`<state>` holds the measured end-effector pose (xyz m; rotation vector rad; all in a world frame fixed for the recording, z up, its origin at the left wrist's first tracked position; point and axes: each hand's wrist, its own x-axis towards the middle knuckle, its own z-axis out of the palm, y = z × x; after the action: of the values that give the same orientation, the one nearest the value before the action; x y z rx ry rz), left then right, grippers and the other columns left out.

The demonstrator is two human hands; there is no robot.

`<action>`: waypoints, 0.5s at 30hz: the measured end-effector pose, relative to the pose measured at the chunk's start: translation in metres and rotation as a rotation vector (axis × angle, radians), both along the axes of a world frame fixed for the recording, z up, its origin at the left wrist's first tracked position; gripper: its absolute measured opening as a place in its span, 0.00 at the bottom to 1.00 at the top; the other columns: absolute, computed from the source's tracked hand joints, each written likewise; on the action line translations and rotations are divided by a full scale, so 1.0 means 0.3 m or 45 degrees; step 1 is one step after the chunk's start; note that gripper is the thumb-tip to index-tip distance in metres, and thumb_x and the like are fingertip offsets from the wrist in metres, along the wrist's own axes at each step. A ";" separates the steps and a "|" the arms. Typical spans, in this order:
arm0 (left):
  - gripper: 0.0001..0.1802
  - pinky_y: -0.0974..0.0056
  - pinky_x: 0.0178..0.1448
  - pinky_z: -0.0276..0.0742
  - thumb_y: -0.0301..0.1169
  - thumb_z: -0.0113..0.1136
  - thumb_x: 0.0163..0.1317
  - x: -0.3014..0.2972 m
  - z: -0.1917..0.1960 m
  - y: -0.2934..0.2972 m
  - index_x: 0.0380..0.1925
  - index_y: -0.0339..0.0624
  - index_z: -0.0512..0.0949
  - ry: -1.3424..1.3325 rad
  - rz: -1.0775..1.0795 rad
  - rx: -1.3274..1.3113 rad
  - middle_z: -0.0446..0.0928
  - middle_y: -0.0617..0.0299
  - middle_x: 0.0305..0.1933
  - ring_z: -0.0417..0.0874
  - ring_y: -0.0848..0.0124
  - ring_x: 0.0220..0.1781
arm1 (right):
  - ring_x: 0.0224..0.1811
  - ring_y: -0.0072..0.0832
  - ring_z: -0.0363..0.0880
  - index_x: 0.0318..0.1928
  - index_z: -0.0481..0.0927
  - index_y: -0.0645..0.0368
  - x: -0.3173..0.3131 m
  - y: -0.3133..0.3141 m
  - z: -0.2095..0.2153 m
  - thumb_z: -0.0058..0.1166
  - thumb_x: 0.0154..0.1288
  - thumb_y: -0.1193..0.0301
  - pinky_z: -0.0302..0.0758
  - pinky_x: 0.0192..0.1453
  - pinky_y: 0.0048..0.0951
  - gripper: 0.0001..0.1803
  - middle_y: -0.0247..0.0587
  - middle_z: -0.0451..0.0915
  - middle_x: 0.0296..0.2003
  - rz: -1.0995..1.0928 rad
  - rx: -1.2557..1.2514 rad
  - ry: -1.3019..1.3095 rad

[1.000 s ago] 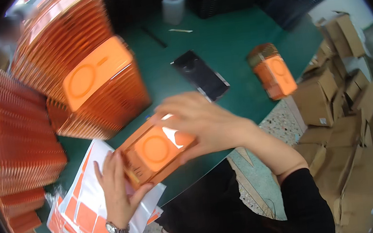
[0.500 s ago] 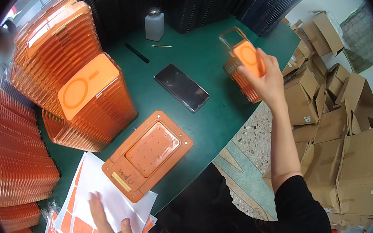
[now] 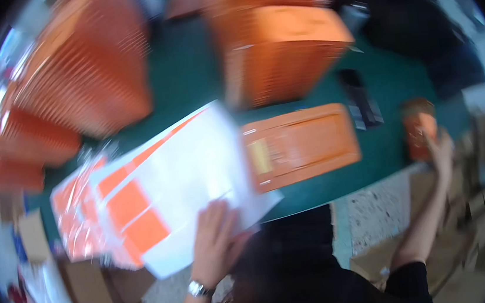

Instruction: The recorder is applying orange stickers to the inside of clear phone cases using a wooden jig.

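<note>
Left hand [image 3: 216, 243], lower centre, lies over flat white-orange paper sheets [image 3: 187, 163]; right hand [image 3: 441, 151], far right, at boxy orange stack [image 3: 415, 133]; grips I cannot tell.

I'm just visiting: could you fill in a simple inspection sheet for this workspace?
Surface: green table, blurred in this picture.
Things at the hands: white sheets with orange patches; small orange stack at the table's right.
Clutter: orange tray beside the sheets; dark flat slab; larger orange stack behind the tray; clear plastic film at the far left.
Hands: left hand at the sheets' near edge; right hand at the small stack, grip unclear.
Cables: nothing seen.
Surroundings: cardboard boxes, lower right.
</note>
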<state>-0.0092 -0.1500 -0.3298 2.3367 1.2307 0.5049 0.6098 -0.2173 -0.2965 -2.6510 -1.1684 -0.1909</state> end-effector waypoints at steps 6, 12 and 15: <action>0.27 0.41 0.79 0.60 0.22 0.59 0.66 -0.176 0.029 0.080 0.66 0.42 0.72 0.099 0.231 0.226 0.74 0.51 0.69 0.72 0.53 0.73 | 0.61 0.35 0.78 0.62 0.77 0.62 -0.714 0.190 0.238 0.49 0.76 0.71 0.75 0.64 0.37 0.18 0.46 0.79 0.58 0.974 0.592 0.282; 0.25 0.50 0.78 0.60 0.34 0.43 0.79 -0.497 0.092 0.352 0.73 0.41 0.67 -0.737 0.491 -0.437 0.85 0.50 0.56 0.77 0.59 0.69 | 0.47 0.44 0.76 0.43 0.78 0.67 -1.755 0.446 0.012 0.54 0.54 0.80 0.76 0.50 0.40 0.13 0.49 0.77 0.43 2.132 0.409 1.020; 0.32 0.51 0.79 0.57 0.50 0.32 0.81 -0.515 0.029 0.409 0.76 0.43 0.62 -0.686 0.435 -0.496 0.86 0.50 0.53 0.76 0.62 0.70 | 0.45 0.45 0.74 0.42 0.76 0.68 -1.990 0.486 -0.099 0.52 0.58 0.79 0.73 0.48 0.41 0.11 0.51 0.75 0.39 2.180 0.225 0.776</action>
<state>-0.1638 -0.0272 -0.3213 1.5361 1.3119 0.8527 0.0129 -0.0716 -0.3264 -0.7070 -2.3423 0.6842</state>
